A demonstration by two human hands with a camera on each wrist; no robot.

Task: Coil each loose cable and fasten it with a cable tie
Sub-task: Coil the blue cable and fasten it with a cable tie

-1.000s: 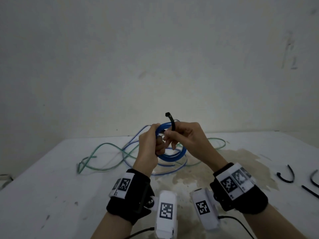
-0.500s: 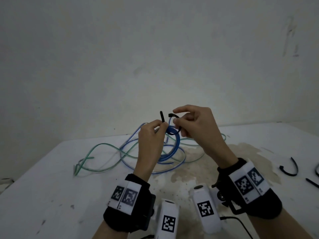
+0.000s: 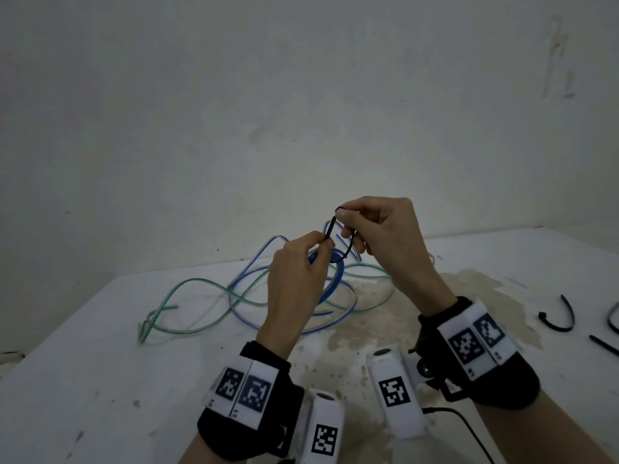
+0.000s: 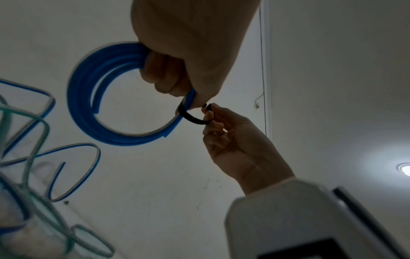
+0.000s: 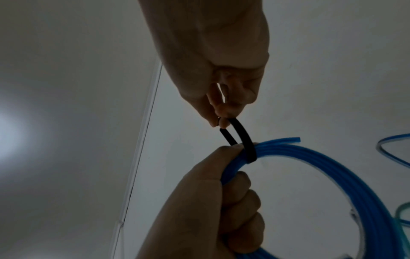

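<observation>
My left hand (image 3: 321,246) holds a blue cable coil (image 3: 331,286) up above the white table (image 3: 83,380), fingers curled round its strands. A black cable tie (image 3: 330,229) is looped round the coil (image 5: 332,166) beside my left thumb. Left thumb and forefinger pinch the tie's tail. My right hand (image 3: 345,214) pinches the tie's other end just above, and the two ends of the tie (image 5: 244,138) nearly meet. In the left wrist view the coil (image 4: 84,105) hangs as a ring with the tie (image 4: 190,117) arching across to my right hand (image 4: 233,140).
A loose green cable (image 3: 187,289) and a loose clear cable with a blue stripe (image 3: 244,316) lie tangled on the table behind my hands. Spare black ties (image 3: 559,323) lie at the right edge. A brown stain (image 3: 385,316) marks the table's middle. A wall stands close behind.
My right hand has moved from the coil up to the tie's end. The tie now bends round the coil with both ends drawn together, and the coil has turned edge-on to the head view.
</observation>
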